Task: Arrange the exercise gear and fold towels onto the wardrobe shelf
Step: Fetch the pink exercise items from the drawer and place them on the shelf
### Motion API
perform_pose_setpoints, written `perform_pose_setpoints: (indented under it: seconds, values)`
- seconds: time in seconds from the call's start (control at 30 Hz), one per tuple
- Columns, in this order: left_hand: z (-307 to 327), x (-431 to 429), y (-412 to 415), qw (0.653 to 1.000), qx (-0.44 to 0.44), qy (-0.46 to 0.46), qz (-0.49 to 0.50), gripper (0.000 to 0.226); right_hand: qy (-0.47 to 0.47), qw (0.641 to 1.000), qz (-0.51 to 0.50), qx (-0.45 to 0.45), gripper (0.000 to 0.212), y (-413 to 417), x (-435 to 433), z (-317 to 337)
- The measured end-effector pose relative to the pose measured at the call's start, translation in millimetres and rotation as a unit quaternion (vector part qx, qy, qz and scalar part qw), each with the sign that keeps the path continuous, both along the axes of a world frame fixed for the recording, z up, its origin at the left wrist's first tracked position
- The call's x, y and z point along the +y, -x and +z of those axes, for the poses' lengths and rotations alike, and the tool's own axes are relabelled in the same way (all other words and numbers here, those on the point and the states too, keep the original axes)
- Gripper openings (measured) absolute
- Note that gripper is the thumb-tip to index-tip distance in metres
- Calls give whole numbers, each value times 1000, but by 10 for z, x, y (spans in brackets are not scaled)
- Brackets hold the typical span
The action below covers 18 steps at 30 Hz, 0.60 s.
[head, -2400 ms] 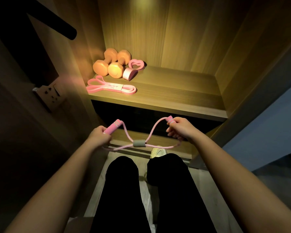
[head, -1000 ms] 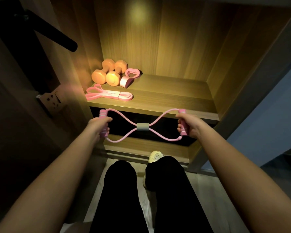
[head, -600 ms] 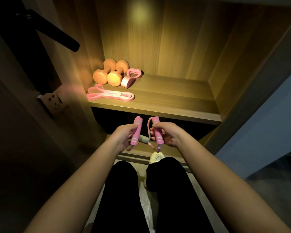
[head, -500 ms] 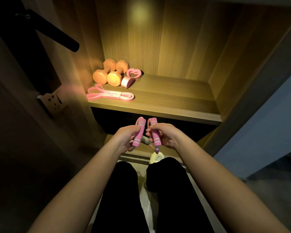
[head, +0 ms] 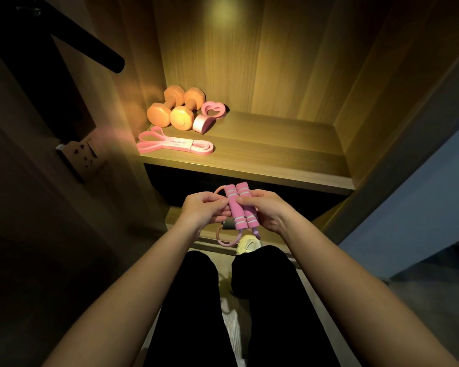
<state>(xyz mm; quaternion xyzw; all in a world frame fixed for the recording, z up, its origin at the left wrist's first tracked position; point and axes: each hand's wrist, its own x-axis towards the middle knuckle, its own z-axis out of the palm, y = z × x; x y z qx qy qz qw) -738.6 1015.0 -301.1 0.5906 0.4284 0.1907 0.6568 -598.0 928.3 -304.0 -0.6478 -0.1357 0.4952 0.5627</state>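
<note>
2 handles [head: 235, 211] tog. — L hand [head: 204, 211]; R hand [head: 268, 211] gripping.

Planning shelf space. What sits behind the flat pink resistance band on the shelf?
Two orange dumbbells and a pink heart-shaped item, side by side. The shelf corner behind the dumbbells is covered.

Nothing here can be read. The only lettering is on the pale sleeve [head: 179, 144] wrapped round the pink band [head: 151, 140], which lies on the shelf [head: 276, 157] at about 11 o'clock from the middle of the view. It is faint print, too small and blurred to make out.
</note>
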Motion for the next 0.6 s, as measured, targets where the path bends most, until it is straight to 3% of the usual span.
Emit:
perform_pose_setpoints:
  seconds: [0.13, 0.23, 0.3, 0.43, 0.5, 0.6]
  values:
    - [-217, 184, 135, 990, 63, -119, 51, 8, -25, 998, -6, 56, 12, -82, -29, 125]
    - [-471, 319, 260, 993, 93, -70, 36, 24, -44, 994, 9, 104, 15, -169, -57, 268]
    - [-593, 307, 273, 997, 75, -12, -9, 37, -68, 986, 11, 152, 19, -188, -55, 366]
    - [-618, 215, 145, 997, -19, 17, -70, 52, -111, 971, -4, 213, 16, -209, -54, 559]
    - [-543, 219, 79, 996, -70, 14, -53, 49, -120, 968, -7, 220, 28, -270, -81, 625]
    - [-427, 234, 31, 993, -79, -67, -57, 31, -122, 966, -27, 225, 37, -375, -124, 643]
